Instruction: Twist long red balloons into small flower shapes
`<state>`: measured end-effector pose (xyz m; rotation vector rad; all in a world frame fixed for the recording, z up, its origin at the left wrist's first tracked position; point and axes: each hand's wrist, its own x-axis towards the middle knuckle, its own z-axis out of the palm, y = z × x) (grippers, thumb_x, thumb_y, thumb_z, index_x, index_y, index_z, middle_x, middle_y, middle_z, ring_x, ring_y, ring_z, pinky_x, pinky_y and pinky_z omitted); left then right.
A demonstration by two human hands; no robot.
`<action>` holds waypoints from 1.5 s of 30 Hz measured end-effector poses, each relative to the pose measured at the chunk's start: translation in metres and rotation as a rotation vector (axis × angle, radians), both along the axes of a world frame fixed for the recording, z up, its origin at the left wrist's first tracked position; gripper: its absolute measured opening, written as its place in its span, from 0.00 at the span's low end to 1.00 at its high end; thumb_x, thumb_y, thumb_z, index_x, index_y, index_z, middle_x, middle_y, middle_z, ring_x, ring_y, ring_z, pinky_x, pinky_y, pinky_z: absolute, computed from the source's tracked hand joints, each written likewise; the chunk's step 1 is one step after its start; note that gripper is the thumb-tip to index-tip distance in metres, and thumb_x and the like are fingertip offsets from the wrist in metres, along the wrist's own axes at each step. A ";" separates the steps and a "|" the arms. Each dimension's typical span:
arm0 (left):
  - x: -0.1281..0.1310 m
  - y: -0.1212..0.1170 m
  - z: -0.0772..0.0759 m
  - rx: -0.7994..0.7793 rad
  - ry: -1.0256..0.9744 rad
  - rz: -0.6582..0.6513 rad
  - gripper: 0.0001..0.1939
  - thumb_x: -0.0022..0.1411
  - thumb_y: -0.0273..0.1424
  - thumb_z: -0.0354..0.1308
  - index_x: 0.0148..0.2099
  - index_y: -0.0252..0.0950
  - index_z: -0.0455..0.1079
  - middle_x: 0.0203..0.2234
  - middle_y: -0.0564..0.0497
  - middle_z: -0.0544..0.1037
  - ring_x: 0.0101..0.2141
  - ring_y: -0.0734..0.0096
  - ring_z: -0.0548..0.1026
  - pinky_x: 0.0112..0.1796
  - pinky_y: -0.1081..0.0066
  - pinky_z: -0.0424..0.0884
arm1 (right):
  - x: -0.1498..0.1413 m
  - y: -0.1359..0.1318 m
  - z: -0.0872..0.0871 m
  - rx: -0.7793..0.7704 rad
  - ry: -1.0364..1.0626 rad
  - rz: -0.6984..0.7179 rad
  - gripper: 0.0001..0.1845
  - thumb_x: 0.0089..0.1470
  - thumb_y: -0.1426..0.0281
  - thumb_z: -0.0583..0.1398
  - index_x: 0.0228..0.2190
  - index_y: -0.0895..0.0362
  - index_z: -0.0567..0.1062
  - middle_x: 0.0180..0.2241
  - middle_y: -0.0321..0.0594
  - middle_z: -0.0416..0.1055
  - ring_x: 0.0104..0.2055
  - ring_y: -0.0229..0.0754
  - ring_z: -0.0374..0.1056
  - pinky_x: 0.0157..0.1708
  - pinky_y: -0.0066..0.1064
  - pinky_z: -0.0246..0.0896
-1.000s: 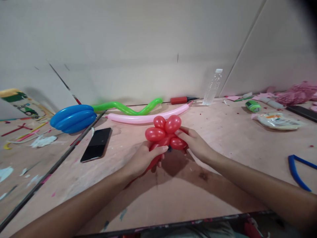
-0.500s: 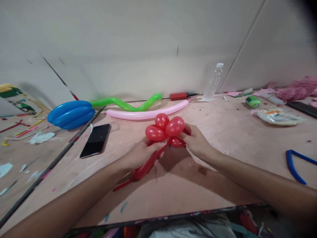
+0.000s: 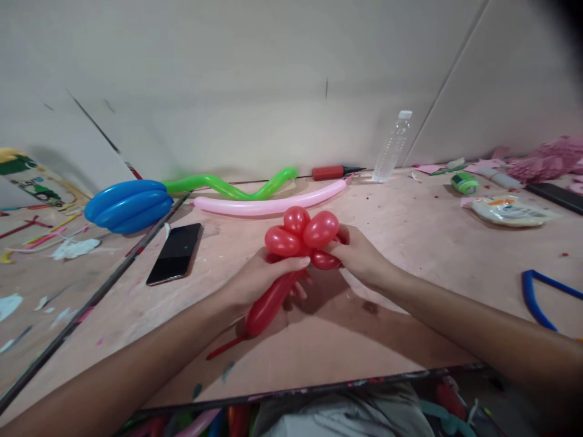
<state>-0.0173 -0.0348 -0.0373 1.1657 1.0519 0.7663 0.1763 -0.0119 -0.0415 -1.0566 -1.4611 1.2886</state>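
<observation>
Both hands hold a red balloon [image 3: 320,229], twisted into a cluster of several round bubbles with a longer tail. My left hand [image 3: 268,273] is closed around the base of the cluster, its thumb lying across the twist. From there the tail slants down to the left and ends in a thin uninflated tip. My right hand [image 3: 357,255] grips the bubbles on the right side; its fingertips are partly hidden behind them. The cluster is held above the table [image 3: 410,267], in front of a long pink balloon [image 3: 268,204].
A blue balloon bundle [image 3: 130,206] with a bent green balloon [image 3: 237,189] lies at the back left, near a phone [image 3: 175,254]. By the wall are a red pump [image 3: 328,173] and a clear bottle [image 3: 392,149]. At right lie a plastic packet [image 3: 507,211] and a blue strip [image 3: 535,300].
The red balloon's tail has swung slightly lower and its fuller side shows more. My left thumb has straightened across the twist. The view has shifted slightly; both hands keep their hold.
</observation>
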 end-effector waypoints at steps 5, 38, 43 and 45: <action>0.006 -0.004 0.001 0.163 -0.154 0.316 0.37 0.46 0.38 0.78 0.56 0.39 0.69 0.52 0.44 0.80 0.42 0.61 0.81 0.39 0.67 0.78 | 0.003 0.003 0.004 -0.062 -0.102 0.152 0.10 0.58 0.66 0.61 0.42 0.54 0.78 0.43 0.43 0.80 0.41 0.46 0.76 0.38 0.36 0.75; 0.005 0.005 -0.010 0.351 -0.096 0.435 0.30 0.52 0.37 0.72 0.56 0.38 0.68 0.47 0.48 0.80 0.39 0.64 0.80 0.40 0.67 0.78 | 0.000 -0.003 -0.003 0.437 -0.188 0.098 0.12 0.65 0.71 0.57 0.49 0.51 0.72 0.50 0.40 0.75 0.51 0.45 0.71 0.55 0.41 0.66; -0.002 0.012 -0.012 0.380 -0.139 0.228 0.32 0.50 0.37 0.76 0.56 0.36 0.71 0.51 0.45 0.79 0.49 0.57 0.78 0.49 0.63 0.76 | 0.012 -0.001 0.003 0.820 -0.611 0.104 0.13 0.64 0.70 0.61 0.50 0.50 0.73 0.49 0.43 0.72 0.51 0.48 0.69 0.49 0.42 0.67; -0.010 0.017 -0.009 0.389 -0.108 0.065 0.31 0.51 0.37 0.76 0.55 0.36 0.72 0.50 0.45 0.80 0.49 0.55 0.78 0.50 0.61 0.75 | 0.015 -0.001 0.004 0.895 -0.698 0.129 0.12 0.64 0.70 0.61 0.49 0.51 0.74 0.49 0.45 0.71 0.50 0.49 0.68 0.46 0.41 0.67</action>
